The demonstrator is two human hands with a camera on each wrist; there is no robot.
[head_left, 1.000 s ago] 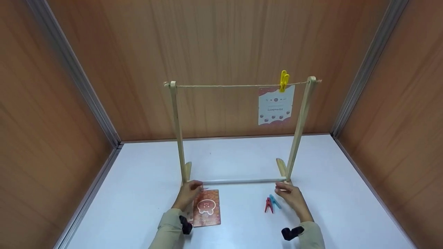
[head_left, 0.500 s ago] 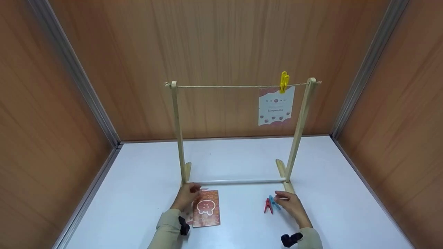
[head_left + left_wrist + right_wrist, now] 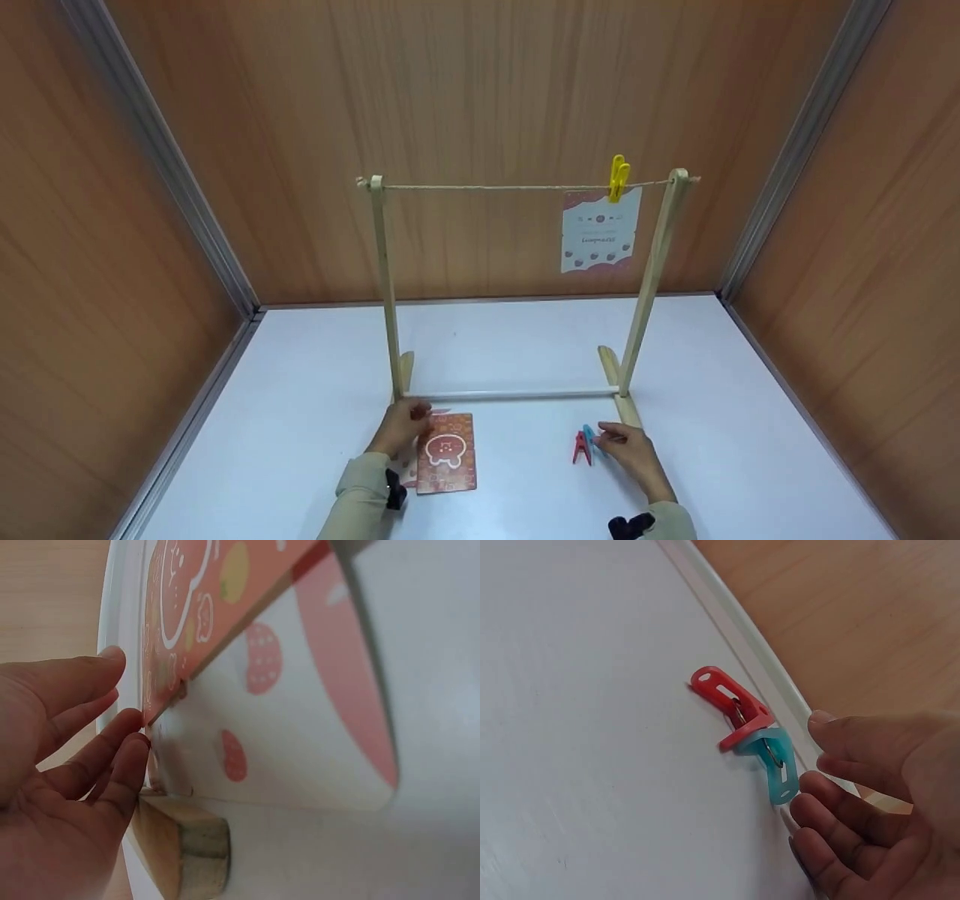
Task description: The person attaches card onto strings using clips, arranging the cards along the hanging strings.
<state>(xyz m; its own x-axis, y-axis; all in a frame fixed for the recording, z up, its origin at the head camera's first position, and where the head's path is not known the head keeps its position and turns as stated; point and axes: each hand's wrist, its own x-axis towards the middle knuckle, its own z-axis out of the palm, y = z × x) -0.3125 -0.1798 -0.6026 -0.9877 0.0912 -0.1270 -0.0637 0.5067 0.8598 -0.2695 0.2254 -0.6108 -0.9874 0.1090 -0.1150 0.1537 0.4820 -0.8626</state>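
Note:
A red card [image 3: 454,480] with a bear face lies on the table, partly over a white card [image 3: 217,705] with strawberries. My left hand [image 3: 397,429] is at the cards' far left corner, with its fingertips against or very near their edge and the thumb apart. Beside a red clothespin [image 3: 581,448] and a blue clothespin [image 3: 783,776], my right hand [image 3: 632,455] has loosely bent fingers. In the right wrist view those fingertips come close to the blue clothespin; contact is hard to tell. The two clothespins lie against each other.
A wooden frame [image 3: 649,277] stands behind the hands, with a string [image 3: 480,187] across its top and a white rod [image 3: 517,394] low down. From the string hangs a white and pink card [image 3: 600,236] under a yellow clothespin [image 3: 619,178]. Wooden walls enclose the table.
My right hand has moved from the frame's right foot toward me, to the clothespins. My left hand has shifted slightly left and toward me, staying by the cards.

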